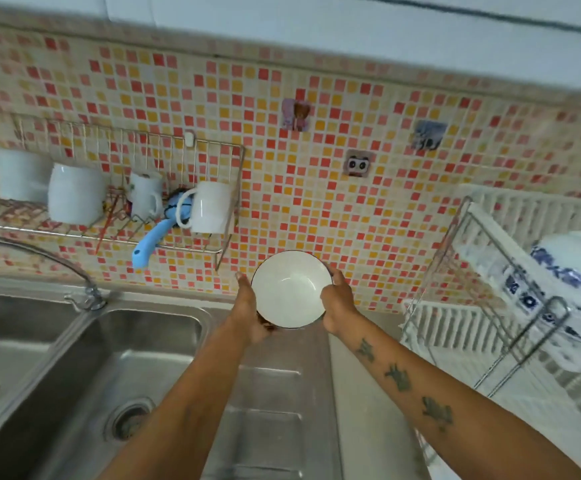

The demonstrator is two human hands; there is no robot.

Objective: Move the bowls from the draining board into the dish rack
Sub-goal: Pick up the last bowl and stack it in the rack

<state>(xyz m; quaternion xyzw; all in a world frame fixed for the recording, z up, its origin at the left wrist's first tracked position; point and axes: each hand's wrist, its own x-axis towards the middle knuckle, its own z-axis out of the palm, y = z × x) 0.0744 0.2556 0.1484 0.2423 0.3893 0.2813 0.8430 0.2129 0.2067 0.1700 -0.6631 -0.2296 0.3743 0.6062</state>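
Bowl (291,289) sits at the centre of the frame, white inside with a thin dark rim, held up between both hands above the far end of the steel draining board (268,393), its open face tipped toward the camera. The left hand (251,313) wraps the left and lower edge, palm against the outer wall, fingers mostly hidden behind the bowl. The right hand (339,303) closes on the right rim, thumb lying over the inside lip. Both are clamped on it; neither is spread wide.

It looks like glazed ceramic: stiff, fairly light for two hands, but brittle, and the sheen suggests a slick surface, perhaps damp from washing, though no water drops can be made out. A grip at opposite points of the rim, with thumbs hooked inside and fingers under the wall, seems the safest hold; a pinch on the glaze with one hand alone could slip.

At the right of the frame stands the wire dish rack (483,271) with white slatted trays, already carrying blue-and-white crockery (566,271) on its upper tier, so a knock there could chip something. The bowl is well apart from the rack. No other bowls show on the board.
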